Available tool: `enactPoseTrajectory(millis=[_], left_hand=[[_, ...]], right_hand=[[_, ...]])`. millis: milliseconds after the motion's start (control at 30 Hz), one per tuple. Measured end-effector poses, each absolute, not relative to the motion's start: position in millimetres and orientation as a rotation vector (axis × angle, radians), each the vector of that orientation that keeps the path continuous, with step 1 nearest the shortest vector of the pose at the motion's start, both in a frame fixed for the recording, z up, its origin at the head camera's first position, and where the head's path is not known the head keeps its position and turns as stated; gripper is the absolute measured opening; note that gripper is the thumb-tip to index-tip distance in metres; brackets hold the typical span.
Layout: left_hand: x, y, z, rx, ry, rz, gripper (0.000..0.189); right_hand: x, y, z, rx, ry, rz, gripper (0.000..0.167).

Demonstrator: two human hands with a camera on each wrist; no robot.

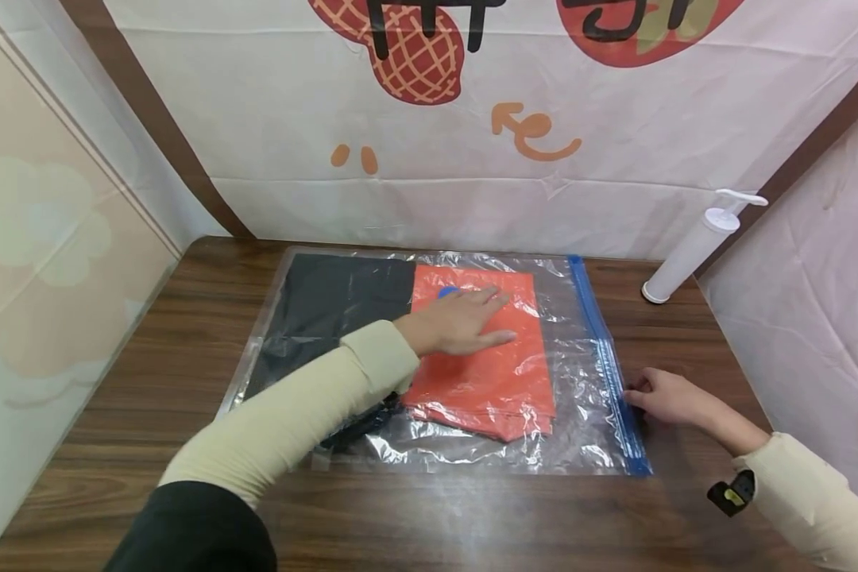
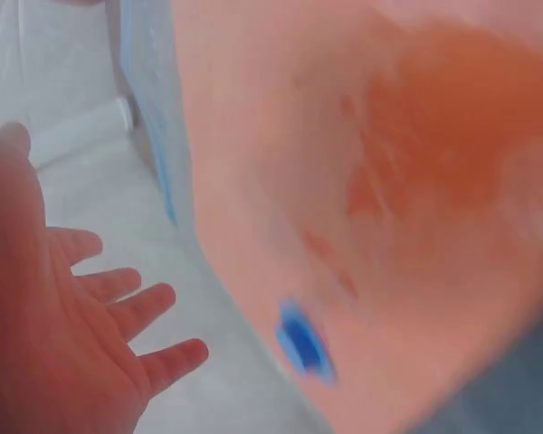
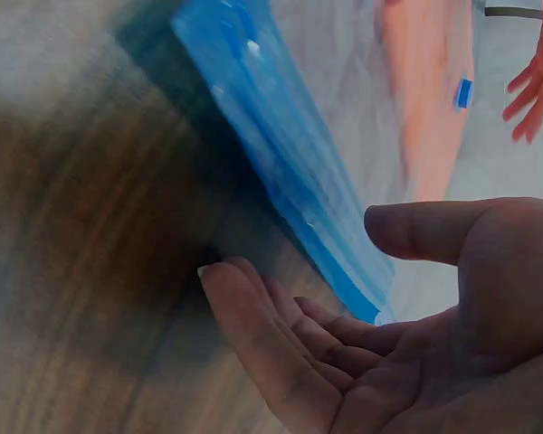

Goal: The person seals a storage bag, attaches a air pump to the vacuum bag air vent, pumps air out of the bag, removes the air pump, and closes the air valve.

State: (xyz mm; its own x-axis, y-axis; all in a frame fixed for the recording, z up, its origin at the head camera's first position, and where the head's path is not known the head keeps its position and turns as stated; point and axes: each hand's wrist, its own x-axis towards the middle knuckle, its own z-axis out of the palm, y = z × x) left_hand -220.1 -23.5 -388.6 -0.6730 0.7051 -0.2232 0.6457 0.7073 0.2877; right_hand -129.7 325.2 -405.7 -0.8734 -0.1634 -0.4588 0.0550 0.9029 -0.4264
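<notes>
The right hand [image 1: 661,396], its grip loosely parted, was way nearer the blue strip [image 1: 604,342] of the clear bag [image 1: 570,373], which ran lengthwise away just leftward on the table [image 1: 472,524]. Farther off, the left hand [image 1: 461,322] was splayed over the red cloth [image 1: 486,381].

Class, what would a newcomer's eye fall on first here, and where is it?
The orange-red material stands out first, inside the clear bag in the middle of the wooden table, with the left hand spread over it. Next comes the blue strip along the bag's right edge in the head view, the right hand beside it. A white cylinder with a handle is at the table's back right.
</notes>
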Motion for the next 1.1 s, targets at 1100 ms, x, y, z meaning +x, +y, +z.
enactPoseTrajectory(millis=[1100], left_hand=[[-190, 30, -454, 1.032, 2.465, 0.143, 0.095]], right_hand=[[-109, 328, -412, 0.069, 2.286, -0.986, 0.065]])
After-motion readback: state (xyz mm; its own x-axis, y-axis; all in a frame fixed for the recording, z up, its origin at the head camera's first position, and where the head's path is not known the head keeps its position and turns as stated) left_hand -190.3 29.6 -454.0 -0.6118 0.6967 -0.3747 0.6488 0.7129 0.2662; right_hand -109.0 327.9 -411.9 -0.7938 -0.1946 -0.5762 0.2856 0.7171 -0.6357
